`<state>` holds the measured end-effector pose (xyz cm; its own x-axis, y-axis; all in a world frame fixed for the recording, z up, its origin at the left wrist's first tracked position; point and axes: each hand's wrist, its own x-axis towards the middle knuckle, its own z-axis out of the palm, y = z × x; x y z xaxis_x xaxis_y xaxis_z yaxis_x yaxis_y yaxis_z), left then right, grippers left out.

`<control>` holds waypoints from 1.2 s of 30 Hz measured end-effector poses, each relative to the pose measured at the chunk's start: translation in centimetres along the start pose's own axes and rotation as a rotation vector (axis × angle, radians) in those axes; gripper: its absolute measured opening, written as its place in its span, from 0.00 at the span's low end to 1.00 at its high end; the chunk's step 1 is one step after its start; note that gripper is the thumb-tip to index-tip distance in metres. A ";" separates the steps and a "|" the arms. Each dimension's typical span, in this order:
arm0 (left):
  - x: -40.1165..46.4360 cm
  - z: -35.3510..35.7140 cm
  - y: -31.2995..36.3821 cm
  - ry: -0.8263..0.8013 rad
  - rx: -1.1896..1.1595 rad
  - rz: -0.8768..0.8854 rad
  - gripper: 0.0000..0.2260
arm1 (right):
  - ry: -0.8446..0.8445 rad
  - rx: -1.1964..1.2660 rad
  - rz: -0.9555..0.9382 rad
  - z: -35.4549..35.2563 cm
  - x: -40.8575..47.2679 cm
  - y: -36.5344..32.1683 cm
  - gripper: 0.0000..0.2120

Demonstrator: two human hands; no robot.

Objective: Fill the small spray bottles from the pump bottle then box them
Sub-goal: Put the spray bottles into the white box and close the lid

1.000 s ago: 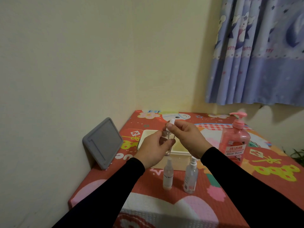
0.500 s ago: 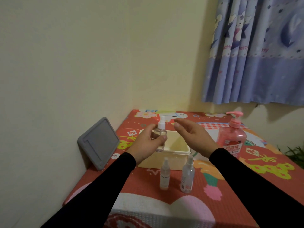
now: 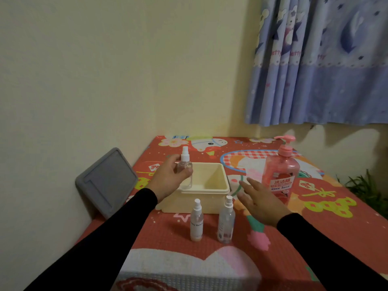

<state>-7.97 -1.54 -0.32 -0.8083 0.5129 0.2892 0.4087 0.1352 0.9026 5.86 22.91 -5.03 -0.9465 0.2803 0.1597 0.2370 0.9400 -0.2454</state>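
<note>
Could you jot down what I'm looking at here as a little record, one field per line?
Setting: table with a red cartoon mat, in a room corner
Left hand: holds a small clear spray bottle upright at the box's left rim
Right hand: open, empty, fingers spread above the mat
Box: cream, open; nothing visible inside
Standing spray bottles: white-labelled one, clear one, in front of the box
Pump bottle: pink, right of the box
Grey lid: leaning on the left wall

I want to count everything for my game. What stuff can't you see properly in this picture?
- Cream box, head view: its near wall hides part of the floor inside.
- Held spray bottle: left hand covers one side; fill level unclear.
- Two standing bottles' labels: too small to read.
- Green plant: cut by right edge.
</note>
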 end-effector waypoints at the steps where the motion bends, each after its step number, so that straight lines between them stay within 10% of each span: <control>1: 0.2 0.1 -0.2 -0.002 0.000 -0.008 0.13 | -0.013 -0.016 0.009 0.8 -0.1 0.5 0.28; 16: 6.3 2.4 -2.7 -0.018 0.168 -0.063 0.13 | -0.125 -0.127 0.043 8.3 0.0 4.5 0.58; 36: 12.7 8.7 -5.3 -0.247 0.079 -0.408 0.14 | -0.084 -0.119 0.060 8.9 -0.5 4.5 0.40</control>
<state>-16.72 11.61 -4.15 -0.7885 0.5891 -0.1768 0.1176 0.4266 0.8968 5.48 25.29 -14.72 -0.9436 0.3243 0.0662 0.3134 0.9398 -0.1363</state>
